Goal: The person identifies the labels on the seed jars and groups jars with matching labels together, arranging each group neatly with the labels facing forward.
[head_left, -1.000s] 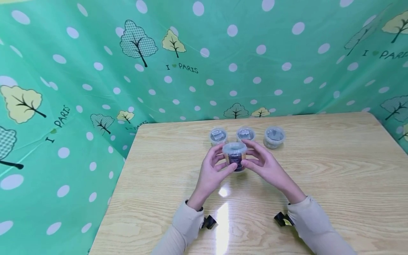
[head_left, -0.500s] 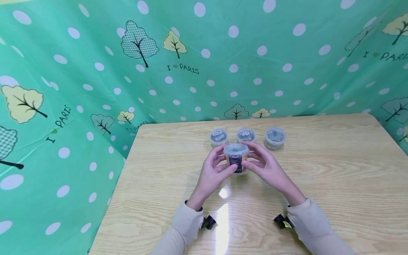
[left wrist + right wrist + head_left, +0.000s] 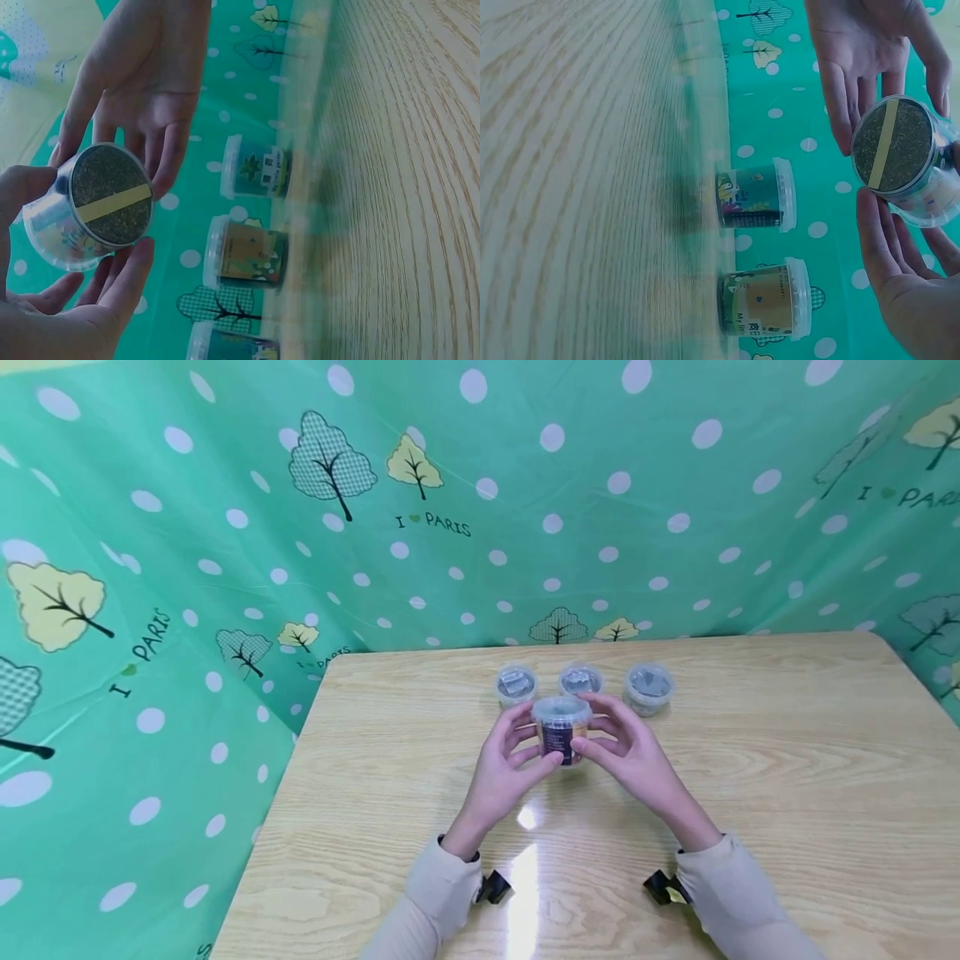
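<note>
In the head view a clear plastic tub with a pale translucent lid and a dark label panel is held upright above the table. My left hand grips it from the left, thumb on the front. On the other side my right hand holds it between thumb and fingers. Both wrist views show the tub's base, where dark, soil-like stuff shows through and a yellow strip runs across. Behind the tub stand a left tub, a middle tub and a right tub, all lidded.
The wooden table has a light grain and a bright reflection near its front. Behind and to the left hangs a green polka-dot cloth printed with trees. A small black device sits at the left cuff, another black device at the right.
The held tub has shifted slightly to the right, and its dark label panel has turned a little leftward. Both hands keep their grip; the view has moved slightly.
</note>
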### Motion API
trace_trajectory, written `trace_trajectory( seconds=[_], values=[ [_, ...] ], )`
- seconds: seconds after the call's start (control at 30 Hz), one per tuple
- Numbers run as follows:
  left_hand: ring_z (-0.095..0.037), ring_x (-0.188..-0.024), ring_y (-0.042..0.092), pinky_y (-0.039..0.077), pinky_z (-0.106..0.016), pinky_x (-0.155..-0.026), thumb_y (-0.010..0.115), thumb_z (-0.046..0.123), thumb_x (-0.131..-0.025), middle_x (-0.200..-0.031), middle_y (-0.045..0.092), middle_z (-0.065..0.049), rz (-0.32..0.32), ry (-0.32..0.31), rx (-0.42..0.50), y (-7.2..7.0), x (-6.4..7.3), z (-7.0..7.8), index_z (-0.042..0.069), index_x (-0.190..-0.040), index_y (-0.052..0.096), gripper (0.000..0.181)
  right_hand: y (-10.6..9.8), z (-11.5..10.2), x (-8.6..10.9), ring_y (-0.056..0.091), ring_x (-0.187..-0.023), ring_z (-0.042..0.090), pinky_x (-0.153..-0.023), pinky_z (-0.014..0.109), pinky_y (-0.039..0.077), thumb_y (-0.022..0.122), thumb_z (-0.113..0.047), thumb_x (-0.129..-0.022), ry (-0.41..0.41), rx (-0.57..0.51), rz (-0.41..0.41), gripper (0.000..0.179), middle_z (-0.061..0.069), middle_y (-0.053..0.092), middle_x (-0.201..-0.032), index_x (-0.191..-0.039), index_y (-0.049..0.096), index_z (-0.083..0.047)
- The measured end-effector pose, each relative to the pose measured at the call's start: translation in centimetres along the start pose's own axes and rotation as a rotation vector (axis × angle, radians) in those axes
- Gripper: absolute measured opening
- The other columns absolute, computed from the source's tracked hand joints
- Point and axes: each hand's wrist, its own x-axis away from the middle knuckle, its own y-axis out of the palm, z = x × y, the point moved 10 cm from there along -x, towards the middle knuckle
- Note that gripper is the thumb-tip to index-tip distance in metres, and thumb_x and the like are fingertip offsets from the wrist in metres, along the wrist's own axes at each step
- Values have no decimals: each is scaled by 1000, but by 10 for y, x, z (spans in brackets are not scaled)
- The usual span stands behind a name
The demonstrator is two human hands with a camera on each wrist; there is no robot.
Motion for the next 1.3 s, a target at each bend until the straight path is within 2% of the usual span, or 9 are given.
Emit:
trace_trajectory(
  seconds=[0.13, 0.3, 0.47, 0.67, 0.93, 1.1, 1.2, 1.3],
  values=[
    [-31, -115, 47, 46, -41, -94, 69, 1, -80, -129, 45, -13, 4, -4, -12, 3, -1, -2, 6, -136, 36, 66, -3, 1, 2, 50, -113, 22, -91, 28, 48, 67, -13, -84, 7, 5, 4, 58, 2, 41, -136, -135, 41, -15],
    [-33, -115, 47, 47, -41, -93, 68, 0, -80, -129, 44, -16, -9, -4, -20, 4, -1, -3, 4, -136, 35, 65, -2, 4, 1, 50, -114, 23, -90, 30, 49, 67, -13, -84, 22, -19, -26, 59, 3, 41, -135, -137, 40, -15],
    [-37, -115, 46, 45, -45, -94, 67, -4, -80, -129, 42, -21, -26, 11, 4, 4, -2, 1, 1, -135, 34, 65, 0, 3, 0, 47, -118, 23, -92, 29, 47, 65, -13, -85, 25, -37, -63, 61, 4, 41, -136, -139, 37, -12],
    [-36, -116, 45, 45, -44, -95, 65, -6, -80, -132, 41, -20, -53, -5, 32, 7, -1, 1, 1, -136, 32, 66, -1, 4, 1, 45, -120, 24, -93, 28, 47, 65, -15, -86, 44, -36, -83, 65, 5, 38, -140, -142, 33, -12],
    [-35, -118, 44, 45, -43, -95, 64, -5, -81, -133, 41, -20, -69, -1, 31, 11, -1, -2, 0, -138, 29, 67, -7, 3, 3, 50, -113, 24, -88, 30, 50, 67, -13, -84, 29, -13, -61, 58, 6, 47, -130, -136, 43, -17],
    [-35, -118, 44, 44, -43, -96, 66, -1, -81, -129, 44, -21, -18, 20, -34, 9, 1, 4, 0, -137, 30, 66, -9, 2, 3, 51, -111, 24, -88, 30, 50, 68, -13, -83, 25, -13, -34, 57, 8, 50, -127, -135, 44, -15],
    [-32, -117, 45, 45, -42, -95, 68, 2, -80, -126, 46, -18, 25, 27, -79, 8, 3, 9, 3, -136, 32, 67, -10, 3, 3, 51, -111, 24, -87, 29, 50, 69, -14, -83, 37, -9, -25, 57, 8, 51, -127, -134, 45, -16],
    [-29, -116, 47, 46, -39, -94, 71, 4, -79, -126, 47, -14, 42, 14, -126, 9, 3, 14, 7, -136, 33, 69, -9, 5, 2, 51, -111, 24, -87, 30, 51, 69, -14, -82, 36, -13, -28, 58, 8, 50, -127, -134, 44, -15]
  ],
)
